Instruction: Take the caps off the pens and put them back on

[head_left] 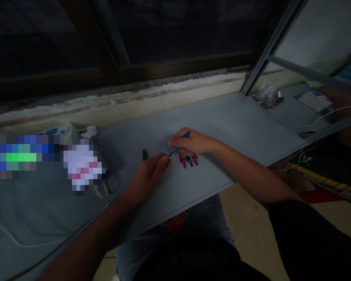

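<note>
Both hands (pixel 148 177) (pixel 193 142) pinching blue pen (pixel 175 148)

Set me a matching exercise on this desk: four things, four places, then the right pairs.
Things:
1. blue pen
2. small black object
3. red-and-black pieces
4. white cable

Places:
A. on the desk, beyond the left hand
B. held in the right hand
C. toward the desk's far right end
D. on the desk beside the right hand

Pairs: 1-B, 2-A, 3-D, 4-C
</note>
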Demonstrator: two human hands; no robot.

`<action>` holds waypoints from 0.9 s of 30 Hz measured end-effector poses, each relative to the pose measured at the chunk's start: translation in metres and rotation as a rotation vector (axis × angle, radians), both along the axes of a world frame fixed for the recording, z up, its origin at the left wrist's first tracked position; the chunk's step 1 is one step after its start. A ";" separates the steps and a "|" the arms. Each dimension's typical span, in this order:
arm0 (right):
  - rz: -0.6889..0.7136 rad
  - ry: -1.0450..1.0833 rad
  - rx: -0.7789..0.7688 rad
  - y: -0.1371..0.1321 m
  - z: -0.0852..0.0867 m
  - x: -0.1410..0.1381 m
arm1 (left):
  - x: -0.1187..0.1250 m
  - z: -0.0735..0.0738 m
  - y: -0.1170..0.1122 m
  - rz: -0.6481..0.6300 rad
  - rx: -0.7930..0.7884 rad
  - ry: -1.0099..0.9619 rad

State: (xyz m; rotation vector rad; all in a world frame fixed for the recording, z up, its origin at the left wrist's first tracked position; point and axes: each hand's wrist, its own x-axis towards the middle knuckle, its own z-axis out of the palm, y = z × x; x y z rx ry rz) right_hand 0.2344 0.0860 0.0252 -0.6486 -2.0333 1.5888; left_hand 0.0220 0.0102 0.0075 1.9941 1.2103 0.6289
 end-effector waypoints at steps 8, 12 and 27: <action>-0.025 0.057 0.165 0.008 0.010 0.015 | -0.003 0.006 0.001 0.079 0.065 0.031; -0.164 -0.095 0.084 0.014 0.006 0.019 | -0.008 0.005 0.005 0.168 0.162 0.166; -0.154 0.201 -0.036 0.020 0.011 0.026 | -0.009 0.001 0.007 0.171 0.141 0.272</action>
